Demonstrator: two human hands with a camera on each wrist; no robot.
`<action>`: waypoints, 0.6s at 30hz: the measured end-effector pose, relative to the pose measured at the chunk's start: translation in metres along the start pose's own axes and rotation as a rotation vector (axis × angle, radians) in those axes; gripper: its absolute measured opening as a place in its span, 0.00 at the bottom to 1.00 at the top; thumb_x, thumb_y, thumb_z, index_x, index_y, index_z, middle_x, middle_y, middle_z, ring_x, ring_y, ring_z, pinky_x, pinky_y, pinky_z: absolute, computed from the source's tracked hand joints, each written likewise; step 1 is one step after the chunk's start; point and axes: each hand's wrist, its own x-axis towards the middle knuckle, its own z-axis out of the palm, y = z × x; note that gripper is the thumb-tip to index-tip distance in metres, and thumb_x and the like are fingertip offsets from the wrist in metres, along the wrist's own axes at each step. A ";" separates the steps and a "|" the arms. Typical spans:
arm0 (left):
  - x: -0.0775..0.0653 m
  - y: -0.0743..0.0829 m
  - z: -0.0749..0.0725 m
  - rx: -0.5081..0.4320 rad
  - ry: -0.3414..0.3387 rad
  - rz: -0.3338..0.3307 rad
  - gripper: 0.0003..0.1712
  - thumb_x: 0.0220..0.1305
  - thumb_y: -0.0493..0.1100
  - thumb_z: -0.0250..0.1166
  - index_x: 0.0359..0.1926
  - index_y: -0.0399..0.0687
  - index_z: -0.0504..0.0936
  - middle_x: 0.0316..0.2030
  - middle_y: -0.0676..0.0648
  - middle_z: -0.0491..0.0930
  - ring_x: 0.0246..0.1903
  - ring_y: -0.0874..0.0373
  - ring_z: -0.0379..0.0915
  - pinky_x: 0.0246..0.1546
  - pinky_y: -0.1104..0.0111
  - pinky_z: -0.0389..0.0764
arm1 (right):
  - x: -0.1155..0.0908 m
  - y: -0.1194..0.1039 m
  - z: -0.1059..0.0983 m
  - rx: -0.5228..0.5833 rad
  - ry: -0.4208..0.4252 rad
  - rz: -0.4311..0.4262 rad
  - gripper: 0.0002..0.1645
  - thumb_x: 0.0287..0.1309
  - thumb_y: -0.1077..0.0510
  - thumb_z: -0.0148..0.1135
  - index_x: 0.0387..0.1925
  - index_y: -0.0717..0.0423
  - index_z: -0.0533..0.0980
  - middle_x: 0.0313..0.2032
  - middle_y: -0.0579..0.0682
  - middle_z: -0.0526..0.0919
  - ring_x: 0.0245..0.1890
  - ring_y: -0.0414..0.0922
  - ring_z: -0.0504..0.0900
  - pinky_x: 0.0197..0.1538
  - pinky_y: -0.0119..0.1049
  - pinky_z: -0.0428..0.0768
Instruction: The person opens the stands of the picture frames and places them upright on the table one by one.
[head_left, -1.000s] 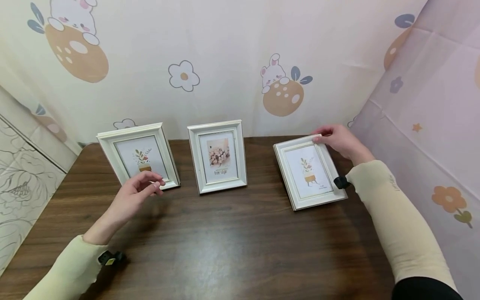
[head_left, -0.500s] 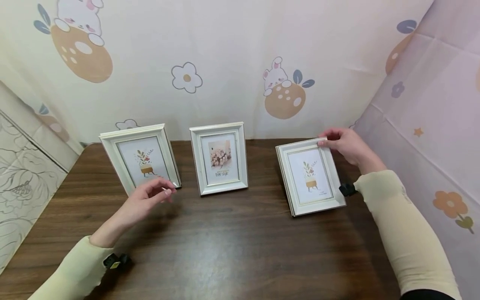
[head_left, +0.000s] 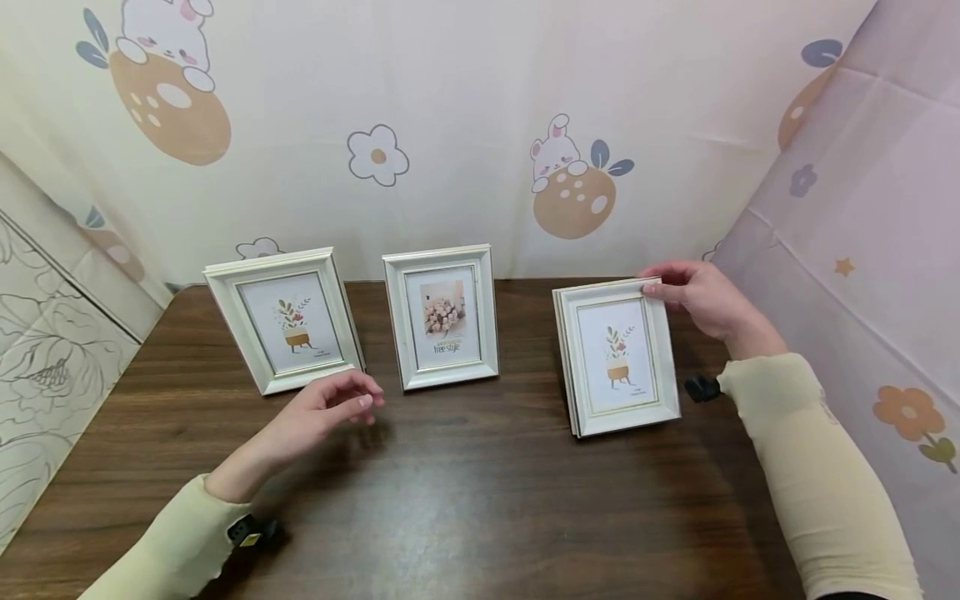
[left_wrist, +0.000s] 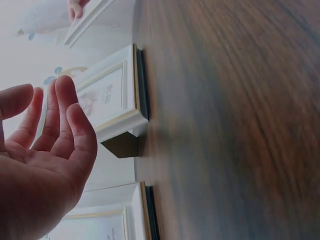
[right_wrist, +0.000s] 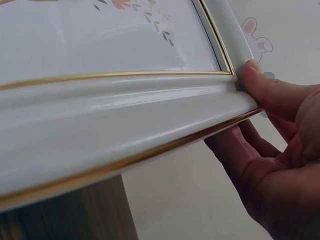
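At the right in the head view, a white picture frame (head_left: 618, 358) with a potted-plant print stands leaning back a little. My right hand (head_left: 708, 300) pinches its upper right corner, and in the right wrist view the thumb (right_wrist: 270, 92) lies on the front with fingers behind. My left hand (head_left: 318, 417) hovers over the table, fingers loosely bent and holding nothing. Just behind it stands the left picture frame (head_left: 288, 321), also with a plant print. A middle picture frame (head_left: 442, 317) shows a bouquet photo; its dark back stand (left_wrist: 121, 145) shows in the left wrist view.
The brown wooden table (head_left: 450, 500) runs back to a curtain (head_left: 450, 100) printed with rabbits and flowers. Another printed curtain (head_left: 885, 275) hangs along the right side, close to my right arm.
My left hand has drifted right, away from in front of the left picture frame. Under my right hand, the right picture frame has turned, its lower edge swinging left so it sits straighter.
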 end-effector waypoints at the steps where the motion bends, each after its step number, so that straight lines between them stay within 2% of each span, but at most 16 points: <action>1: 0.000 0.000 0.001 -0.001 -0.006 -0.007 0.12 0.74 0.36 0.57 0.51 0.30 0.76 0.47 0.28 0.77 0.40 0.40 0.80 0.44 0.57 0.82 | -0.001 -0.001 0.001 0.030 -0.002 -0.009 0.13 0.64 0.55 0.67 0.49 0.51 0.83 0.38 0.41 0.84 0.39 0.41 0.79 0.41 0.34 0.77; 6: 0.000 -0.004 0.004 -0.002 -0.056 -0.013 0.14 0.75 0.38 0.56 0.50 0.28 0.75 0.45 0.29 0.78 0.39 0.43 0.80 0.44 0.56 0.82 | -0.008 -0.007 0.004 0.119 -0.001 -0.047 0.11 0.65 0.58 0.66 0.47 0.45 0.85 0.38 0.40 0.85 0.37 0.39 0.81 0.39 0.32 0.79; 10: -0.002 -0.007 0.006 -0.001 -0.120 -0.036 0.15 0.75 0.40 0.55 0.50 0.29 0.75 0.43 0.29 0.78 0.40 0.40 0.79 0.42 0.54 0.82 | -0.015 -0.010 0.006 0.158 0.003 -0.090 0.13 0.65 0.59 0.65 0.50 0.47 0.85 0.40 0.41 0.86 0.38 0.39 0.82 0.39 0.31 0.81; 16: -0.003 -0.007 0.008 -0.013 -0.170 -0.060 0.16 0.76 0.41 0.54 0.51 0.29 0.75 0.43 0.29 0.78 0.40 0.34 0.77 0.41 0.50 0.82 | -0.023 -0.012 0.010 0.475 -0.110 -0.257 0.16 0.64 0.74 0.57 0.48 0.62 0.84 0.40 0.50 0.87 0.37 0.41 0.85 0.39 0.30 0.83; 18: -0.002 -0.006 0.007 -0.009 -0.181 -0.058 0.16 0.76 0.41 0.54 0.51 0.29 0.75 0.43 0.29 0.78 0.40 0.33 0.77 0.41 0.50 0.82 | -0.025 -0.012 0.013 0.544 -0.137 -0.316 0.17 0.63 0.78 0.55 0.46 0.64 0.84 0.40 0.51 0.87 0.37 0.42 0.85 0.39 0.29 0.83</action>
